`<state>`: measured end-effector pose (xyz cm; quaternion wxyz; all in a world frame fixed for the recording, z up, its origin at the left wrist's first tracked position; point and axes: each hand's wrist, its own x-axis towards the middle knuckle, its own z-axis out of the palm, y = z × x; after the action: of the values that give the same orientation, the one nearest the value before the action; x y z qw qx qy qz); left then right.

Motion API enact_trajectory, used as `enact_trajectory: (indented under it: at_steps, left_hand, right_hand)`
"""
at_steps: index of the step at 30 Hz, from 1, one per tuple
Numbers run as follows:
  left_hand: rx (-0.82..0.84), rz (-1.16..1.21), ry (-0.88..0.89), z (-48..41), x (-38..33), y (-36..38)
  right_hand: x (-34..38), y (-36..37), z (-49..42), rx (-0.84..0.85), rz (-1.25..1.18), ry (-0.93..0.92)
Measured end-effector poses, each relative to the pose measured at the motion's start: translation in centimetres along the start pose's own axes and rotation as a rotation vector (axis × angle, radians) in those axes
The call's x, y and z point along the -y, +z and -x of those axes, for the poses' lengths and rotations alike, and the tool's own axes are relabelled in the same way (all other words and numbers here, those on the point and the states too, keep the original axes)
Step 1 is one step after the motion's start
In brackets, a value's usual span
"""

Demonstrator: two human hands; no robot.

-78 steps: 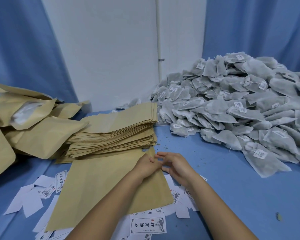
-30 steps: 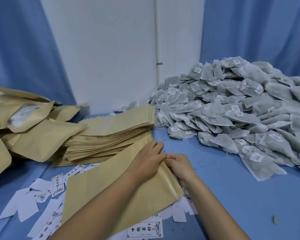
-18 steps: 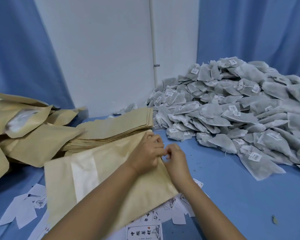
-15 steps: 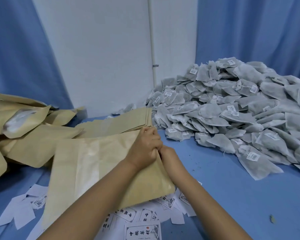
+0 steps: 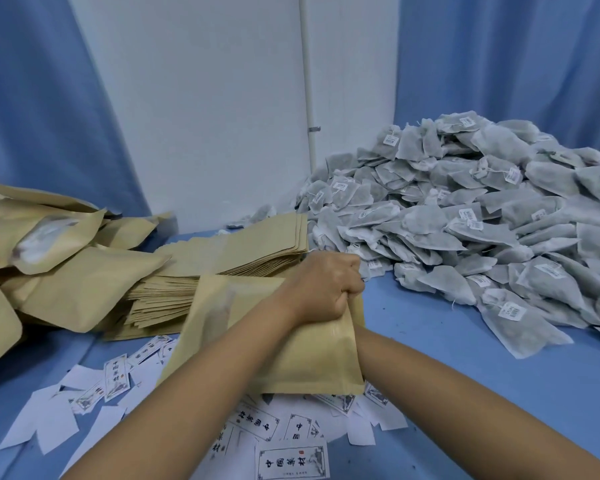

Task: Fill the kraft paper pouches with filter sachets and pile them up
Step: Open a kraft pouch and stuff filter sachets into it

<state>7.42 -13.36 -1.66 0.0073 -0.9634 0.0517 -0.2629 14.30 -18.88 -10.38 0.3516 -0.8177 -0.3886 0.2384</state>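
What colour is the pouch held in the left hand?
The pouch is plain tan-brown kraft; the head view shows it.

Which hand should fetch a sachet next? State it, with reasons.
Right. The sachets lie on its side; the left hand grips the pouch mouth. The right hand is hidden at the pouch, so it must withdraw first.

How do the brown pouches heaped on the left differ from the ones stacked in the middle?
The left heap is puffy: its pouches bulge and lie at all angles. The middle stack is flat, thin pouches laid one on another, fanned a little. One pouch in the heap shows a pale window; the stack shows only plain brown faces. Both are the same tan kraft paper.
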Motion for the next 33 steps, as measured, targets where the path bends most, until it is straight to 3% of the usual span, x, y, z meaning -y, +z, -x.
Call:
enact_trajectory:
  at_steps: [1,2,3,6,8,10,11,12,13,14,15,16,18,21,25,27,28,30,32,33]
  left_hand:
    - [0.020,-0.060,-0.008,0.0,0.3,-0.5]
    - [0.031,-0.110,-0.026,0.0,0.6,-1.0]
    - [0.046,-0.148,-0.041,-0.2,0.9,-1.3]
    - [0.099,-0.238,-0.044,-1.8,1.2,-1.3]
    - [0.075,-0.232,-0.077,-2.8,1.6,-0.8]
    - [0.022,-0.219,-0.152,-3.5,2.2,0.0]
    - [0.000,-0.212,-0.182,-3.8,2.4,0.5]
    - [-0.015,-0.206,-0.195,-4.1,2.4,1.0]
    - [-0.017,-0.200,-0.192,-4.4,2.2,1.7]
    - [-0.018,-0.198,-0.175,-4.8,1.7,2.4]
    - [-0.014,-0.206,-0.150,-5.4,1.3,3.2]
    - [-0.007,-0.219,-0.121,-5.9,0.9,3.9]
    - [0.015,-0.234,-0.083,-6.8,0.5,5.3]
    - [0.024,-0.194,-0.081,-7.6,0.6,6.7]
    - [0.014,-0.174,-0.115,-8.2,1.0,7.3]
    - [-0.004,-0.171,-0.122,-8.2,1.1,7.2]
    - [-0.024,-0.168,-0.122,-8.1,1.2,7.2]
    - [-0.078,-0.153,-0.139,-7.7,1.6,7.2]
    - [-0.108,-0.153,-0.164,-7.5,1.7,6.9]
    - [-0.108,-0.158,-0.172,-7.3,1.7,6.7]
  right_hand:
    - [1.4,0.1,-0.9,-0.036,-0.215,0.015]
    - [2.6,-0.3,-0.6,0.157,-0.329,0.057]
    - [2.4,-0.7,-0.5,0.193,-0.418,-0.012]
    - [2.4,-2.1,-1.4,0.198,-0.295,-0.133]
    - [2.4,-4.7,-2.6,0.187,-0.497,-0.142]
    - [1.4,-8.2,-3.1,0.368,-0.628,-0.207]
    - [0.3,-9.5,-3.6,0.368,-0.728,-0.224]
    - [-1.0,-10.8,-4.5,0.214,-0.792,-0.207]
    - [-2.8,-11.9,-5.6,-0.035,-0.659,-0.180]
    - [-4.8,-12.6,-7.1,-0.296,-0.349,-0.116]
    - [-6.9,-13.2,-8.4,-0.427,0.019,-0.029]
    - [-8.5,-13.3,-9.4,-0.446,0.274,0.044]
    - [-10.7,-12.9,-11.1,-0.349,0.496,0.115]
    - [-12.5,-11.3,-13.2,-0.254,0.638,0.160]
    - [-12.8,-9.8,-14.8,-0.404,0.644,0.115]
    - [-12.2,-9.5,-14.8,-0.514,0.416,0.053]
    - [-11.6,-9.5,-14.2,-0.566,0.148,0.004]
    - [-9.9,-9.8,-12.3,-0.562,-0.648,-0.064]
    - [-8.0,-10.7,-10.0,-0.295,-1.530,-0.101]
    - [-7.4,-11.0,-9.1,-0.115,-1.826,-0.107]
